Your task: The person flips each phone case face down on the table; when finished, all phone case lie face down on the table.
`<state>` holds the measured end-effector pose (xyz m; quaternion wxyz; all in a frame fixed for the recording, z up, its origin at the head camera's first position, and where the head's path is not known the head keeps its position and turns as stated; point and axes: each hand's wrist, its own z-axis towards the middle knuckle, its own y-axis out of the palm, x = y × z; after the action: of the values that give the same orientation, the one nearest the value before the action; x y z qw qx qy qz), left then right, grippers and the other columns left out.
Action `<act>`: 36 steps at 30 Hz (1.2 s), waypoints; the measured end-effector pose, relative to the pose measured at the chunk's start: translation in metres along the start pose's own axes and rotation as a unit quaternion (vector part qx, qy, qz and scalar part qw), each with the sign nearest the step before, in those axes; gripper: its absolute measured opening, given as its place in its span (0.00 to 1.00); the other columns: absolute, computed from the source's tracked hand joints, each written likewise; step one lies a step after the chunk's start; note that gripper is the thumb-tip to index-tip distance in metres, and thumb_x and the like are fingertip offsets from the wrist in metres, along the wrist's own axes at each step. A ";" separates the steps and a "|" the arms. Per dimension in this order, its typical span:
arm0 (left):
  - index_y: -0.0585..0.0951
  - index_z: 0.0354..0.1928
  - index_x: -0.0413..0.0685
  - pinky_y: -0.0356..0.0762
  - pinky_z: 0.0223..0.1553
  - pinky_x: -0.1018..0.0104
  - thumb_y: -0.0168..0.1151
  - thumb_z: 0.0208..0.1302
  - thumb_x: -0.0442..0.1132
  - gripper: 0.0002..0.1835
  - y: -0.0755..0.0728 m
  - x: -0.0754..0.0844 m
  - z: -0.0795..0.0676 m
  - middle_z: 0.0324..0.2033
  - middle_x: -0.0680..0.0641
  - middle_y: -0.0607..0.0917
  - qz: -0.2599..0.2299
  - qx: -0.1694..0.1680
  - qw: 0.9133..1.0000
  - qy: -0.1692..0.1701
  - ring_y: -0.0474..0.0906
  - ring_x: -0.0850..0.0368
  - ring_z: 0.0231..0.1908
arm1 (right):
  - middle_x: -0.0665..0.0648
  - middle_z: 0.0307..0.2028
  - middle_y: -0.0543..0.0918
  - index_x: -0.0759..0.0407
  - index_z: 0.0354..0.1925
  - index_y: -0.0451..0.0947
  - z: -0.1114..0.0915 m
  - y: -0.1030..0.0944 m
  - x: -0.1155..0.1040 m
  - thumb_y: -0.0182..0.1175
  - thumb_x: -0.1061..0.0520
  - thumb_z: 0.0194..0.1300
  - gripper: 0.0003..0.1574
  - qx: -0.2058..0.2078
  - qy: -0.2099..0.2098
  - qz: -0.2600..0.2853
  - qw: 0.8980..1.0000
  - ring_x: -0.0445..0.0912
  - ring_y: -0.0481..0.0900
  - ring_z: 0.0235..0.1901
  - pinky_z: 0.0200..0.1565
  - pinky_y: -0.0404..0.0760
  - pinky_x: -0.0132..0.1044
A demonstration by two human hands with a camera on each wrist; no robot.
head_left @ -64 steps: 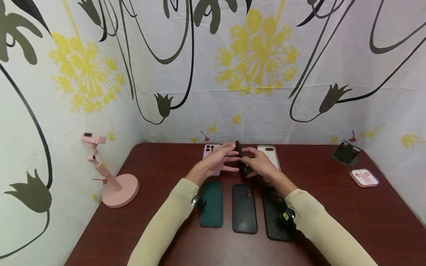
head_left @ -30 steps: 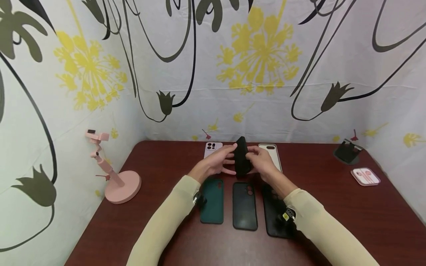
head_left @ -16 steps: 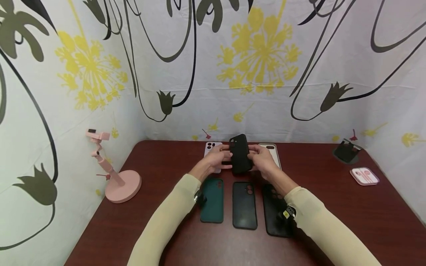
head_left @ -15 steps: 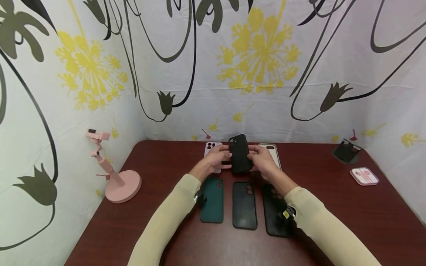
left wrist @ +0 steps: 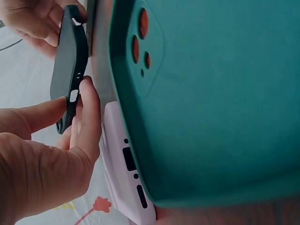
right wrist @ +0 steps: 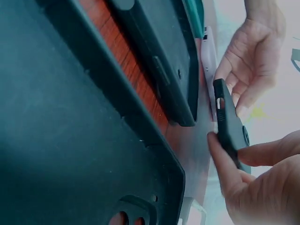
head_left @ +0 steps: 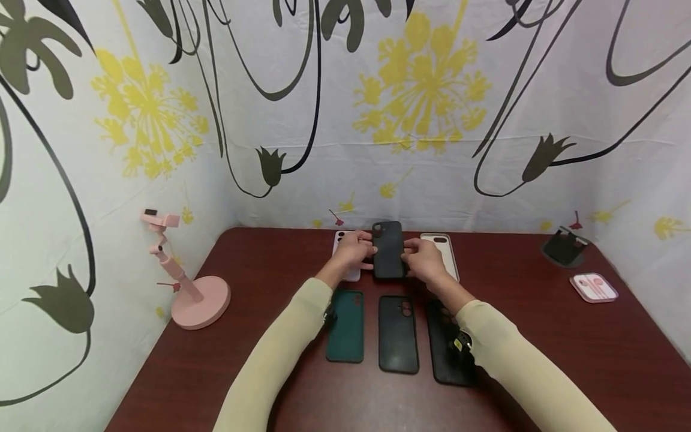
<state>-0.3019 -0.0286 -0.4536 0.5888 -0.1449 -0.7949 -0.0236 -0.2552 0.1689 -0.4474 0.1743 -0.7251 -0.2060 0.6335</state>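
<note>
Wears long, plain, pale yellow sleeves [head_left: 278, 348], fairly close-fitting and lightly creased near the cuffs. Has a small black left camera [head_left: 329, 313] at one wrist and a black right camera [head_left: 465, 339], bearing a yellow patch [head_left: 457, 344], at the other. Shows left hand [head_left: 352, 249] and right hand [head_left: 425, 260] bare.

Over on that table [head_left: 518, 336], three phone cases [head_left: 397, 339] lie before the held case [head_left: 388, 255], a stand [head_left: 201, 305] off left.

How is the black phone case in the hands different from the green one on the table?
The left hand and right hand hold the black case by its sides, but the green case lies flat on the table. In the head view, the black case's camera cutout sits upper left; the green case's is upper right. Both are phone cases.
</note>
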 end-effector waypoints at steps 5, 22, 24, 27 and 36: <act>0.76 0.70 0.42 0.93 0.47 0.50 0.64 0.74 0.29 0.25 0.008 0.003 0.002 0.65 0.38 0.83 0.056 0.017 0.998 0.026 0.84 0.42 0.62 | 0.68 0.48 0.89 0.71 0.62 0.80 0.005 0.001 -0.003 0.61 0.63 0.72 0.23 0.057 -0.041 -0.129 0.989 0.54 0.89 0.35 0.34 0.87 0.39; 0.78 0.66 0.38 0.92 0.32 0.63 0.67 0.73 0.31 0.22 0.009 0.007 0.003 0.58 0.36 0.86 0.214 0.066 0.973 0.057 0.90 0.46 0.46 | 0.52 0.12 0.76 0.62 0.27 0.80 0.018 0.011 -0.007 0.54 0.69 0.59 0.09 0.045 -0.057 -0.211 0.975 0.47 0.76 0.16 0.22 0.69 0.34; 0.78 0.66 0.36 0.92 0.32 0.63 0.67 0.73 0.31 0.22 0.008 0.008 0.003 0.59 0.36 0.85 0.229 0.066 0.969 0.059 0.90 0.46 0.43 | 0.50 0.12 0.75 0.60 0.27 0.80 0.020 0.013 -0.007 0.55 0.70 0.59 0.10 0.036 -0.050 -0.206 0.977 0.45 0.74 0.15 0.20 0.68 0.32; 0.79 0.67 0.36 0.91 0.32 0.64 0.67 0.73 0.31 0.23 0.009 0.009 0.005 0.62 0.36 0.83 0.247 0.060 0.965 0.058 0.91 0.48 0.39 | 0.51 0.12 0.79 0.64 0.35 0.85 0.021 0.013 -0.005 0.55 0.70 0.61 0.12 0.028 -0.034 -0.199 0.979 0.44 0.77 0.14 0.19 0.70 0.31; 0.54 0.21 0.56 0.59 0.19 0.67 0.66 0.74 0.35 0.32 0.015 0.014 0.012 0.12 0.54 0.59 0.359 0.055 0.930 0.053 0.62 0.59 0.13 | 0.53 0.16 0.81 0.68 0.47 0.84 0.021 0.012 -0.001 0.53 0.69 0.62 0.18 0.025 -0.020 -0.193 0.981 0.42 0.78 0.14 0.20 0.72 0.30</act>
<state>-0.3127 -0.0093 -0.4458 0.6066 -0.3861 -0.6573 0.2255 -0.2747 0.1578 -0.4561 0.3073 -0.6546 -0.3291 0.6072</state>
